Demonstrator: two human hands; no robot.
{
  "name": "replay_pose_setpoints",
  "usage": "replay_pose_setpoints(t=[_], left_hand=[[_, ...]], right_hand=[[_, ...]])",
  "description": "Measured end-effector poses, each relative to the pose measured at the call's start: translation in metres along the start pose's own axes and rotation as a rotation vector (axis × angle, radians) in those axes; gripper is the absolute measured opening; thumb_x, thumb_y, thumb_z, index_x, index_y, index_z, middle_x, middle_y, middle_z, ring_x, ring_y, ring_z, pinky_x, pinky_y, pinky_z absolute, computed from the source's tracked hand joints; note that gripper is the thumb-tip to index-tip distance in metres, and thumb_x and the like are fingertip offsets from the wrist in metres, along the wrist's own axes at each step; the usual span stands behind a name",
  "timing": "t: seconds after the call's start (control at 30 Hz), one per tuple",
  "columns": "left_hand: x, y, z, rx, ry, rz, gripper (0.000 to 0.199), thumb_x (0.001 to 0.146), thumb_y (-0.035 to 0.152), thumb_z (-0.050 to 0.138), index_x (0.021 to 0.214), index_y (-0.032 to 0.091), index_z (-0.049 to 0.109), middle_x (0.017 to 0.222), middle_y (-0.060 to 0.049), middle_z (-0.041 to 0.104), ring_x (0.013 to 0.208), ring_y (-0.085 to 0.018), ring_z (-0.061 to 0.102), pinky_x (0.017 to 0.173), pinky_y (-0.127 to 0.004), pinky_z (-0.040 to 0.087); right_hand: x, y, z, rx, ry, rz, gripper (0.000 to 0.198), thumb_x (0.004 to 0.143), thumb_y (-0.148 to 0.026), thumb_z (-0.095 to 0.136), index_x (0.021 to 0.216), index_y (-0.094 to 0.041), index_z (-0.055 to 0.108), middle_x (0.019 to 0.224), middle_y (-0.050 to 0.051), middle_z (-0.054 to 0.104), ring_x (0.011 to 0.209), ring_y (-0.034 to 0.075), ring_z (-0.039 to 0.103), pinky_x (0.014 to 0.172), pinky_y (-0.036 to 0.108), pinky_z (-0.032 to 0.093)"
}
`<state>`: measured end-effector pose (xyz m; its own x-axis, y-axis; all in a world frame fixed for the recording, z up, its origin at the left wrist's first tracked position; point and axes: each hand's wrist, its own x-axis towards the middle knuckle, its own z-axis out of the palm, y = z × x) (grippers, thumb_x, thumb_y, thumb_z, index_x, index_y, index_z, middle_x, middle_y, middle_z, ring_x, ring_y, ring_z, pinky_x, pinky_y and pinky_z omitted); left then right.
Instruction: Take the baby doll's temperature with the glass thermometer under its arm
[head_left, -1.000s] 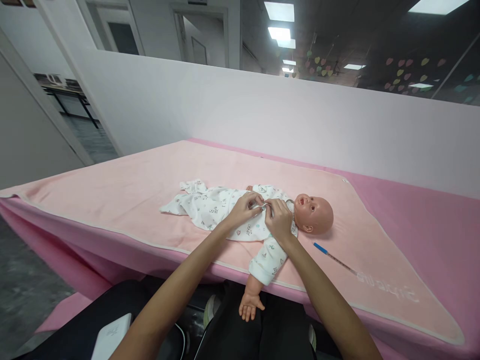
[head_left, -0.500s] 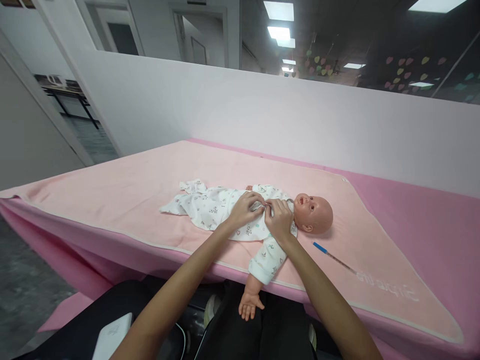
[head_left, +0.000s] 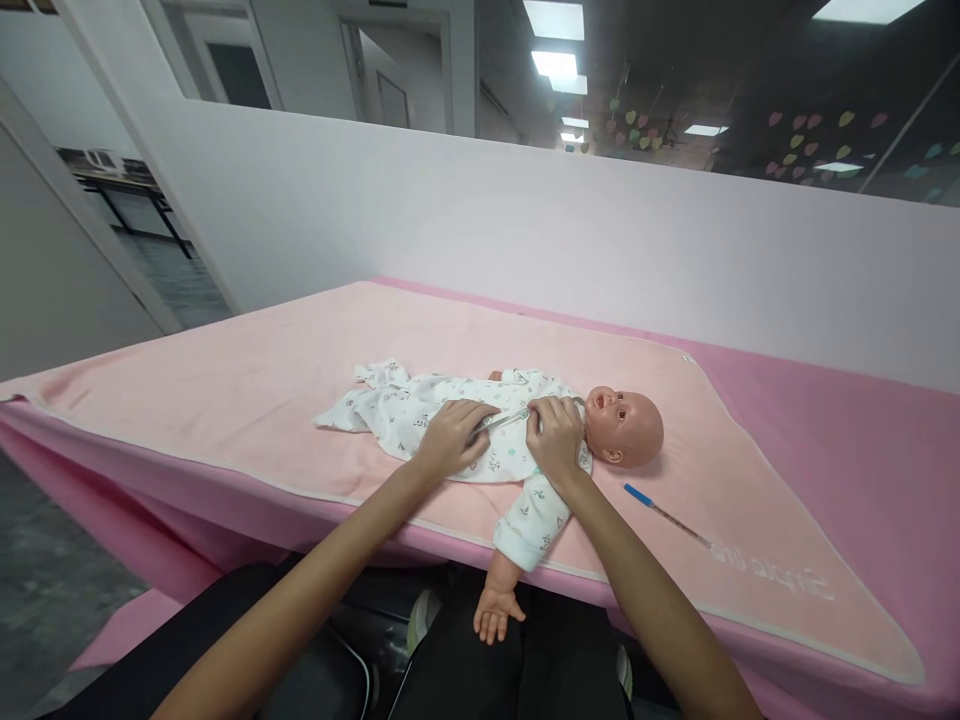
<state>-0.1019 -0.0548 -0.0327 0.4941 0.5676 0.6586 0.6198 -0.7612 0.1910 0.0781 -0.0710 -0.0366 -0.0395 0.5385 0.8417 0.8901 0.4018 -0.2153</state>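
Note:
A baby doll [head_left: 626,425] lies on its back on the pink mat, its head to the right. It wears a white printed bodysuit [head_left: 420,415]. Over the doll's belly, my left hand [head_left: 451,440] has curled fingers closed on one end of a thin pale strip [head_left: 501,422]; whether this is a tie of the garment or a slim stick, I cannot tell. At the chest near the neck, my right hand [head_left: 556,435] pinches around the strip's other end, its fingertips partly hidden. The doll's near arm [head_left: 499,600] hangs over the table's front edge.
A thin stick with a blue cap [head_left: 637,494] lies on the pink mat [head_left: 262,370], right of my right forearm. White lettering [head_left: 780,572] marks the mat's right part. A white partition [head_left: 525,230] stands behind the table. My legs are below the front edge.
My left hand has drawn away to the left from my right hand, and the pale strip now shows stretched between them. My right hand and the doll have hardly moved.

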Motion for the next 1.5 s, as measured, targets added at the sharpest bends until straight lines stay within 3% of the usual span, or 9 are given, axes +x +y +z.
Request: replay_pose_setpoints(t=[0.17,0.27,0.43,0.7,1.1,1.5], left_hand=[[-0.006,-0.008,0.001,0.042,0.166,-0.109,0.021,0.081,0.020,0.041,0.087,0.017,0.061,0.084,-0.006,0.064,0.082,-0.019,0.054,0.075,-0.033,0.039],[-0.005,-0.005,0.003,0.038,0.217,-0.153,0.024,0.084,0.021,0.040,0.090,0.018,0.062,0.086,-0.005,0.065,0.083,-0.019,0.055,0.077,-0.033,0.039],[-0.003,-0.001,0.003,0.036,0.228,-0.214,0.028,0.082,0.017,0.039,0.097,0.021,0.063,0.093,-0.004,0.064,0.088,-0.019,0.054,0.080,-0.033,0.039],[-0.004,0.003,0.002,0.045,0.244,-0.150,0.033,0.082,0.017,0.037,0.103,0.023,0.062,0.097,-0.004,0.063,0.091,-0.019,0.053,0.081,-0.035,0.037],[-0.004,0.008,0.001,0.027,0.202,-0.068,0.022,0.082,0.027,0.044,0.091,0.020,0.063,0.091,-0.005,0.065,0.087,-0.020,0.054,0.079,-0.035,0.037],[-0.003,0.011,0.001,0.083,0.261,0.005,0.013,0.076,0.019,0.049,0.087,0.018,0.055,0.088,-0.004,0.063,0.084,-0.019,0.054,0.076,-0.035,0.037]], right_hand=[[0.003,-0.010,-0.002,0.011,-0.065,-0.181,0.017,0.077,-0.010,0.048,0.080,-0.021,0.062,0.103,0.005,0.060,0.095,0.021,0.047,0.083,0.036,0.036],[0.004,-0.021,0.001,0.010,-0.128,-0.283,0.015,0.081,-0.016,0.049,0.083,-0.021,0.062,0.112,0.006,0.057,0.105,0.023,0.045,0.092,0.040,0.034],[0.003,-0.026,0.009,-0.023,-0.188,-0.230,0.017,0.086,-0.027,0.046,0.088,-0.018,0.060,0.120,0.013,0.052,0.115,0.026,0.041,0.096,0.046,0.031],[0.002,-0.026,0.006,0.103,-0.187,-0.149,0.007,0.080,-0.019,0.051,0.079,-0.020,0.057,0.103,0.006,0.059,0.103,0.020,0.048,0.097,0.041,0.032],[0.002,-0.030,0.003,0.252,-0.155,-0.103,0.012,0.087,-0.021,0.042,0.081,-0.021,0.052,0.079,0.000,0.062,0.081,0.014,0.054,0.096,0.036,0.032],[0.000,-0.029,0.005,0.242,-0.142,-0.097,0.015,0.085,-0.015,0.042,0.085,-0.020,0.057,0.079,0.000,0.064,0.080,0.014,0.054,0.094,0.034,0.033]])
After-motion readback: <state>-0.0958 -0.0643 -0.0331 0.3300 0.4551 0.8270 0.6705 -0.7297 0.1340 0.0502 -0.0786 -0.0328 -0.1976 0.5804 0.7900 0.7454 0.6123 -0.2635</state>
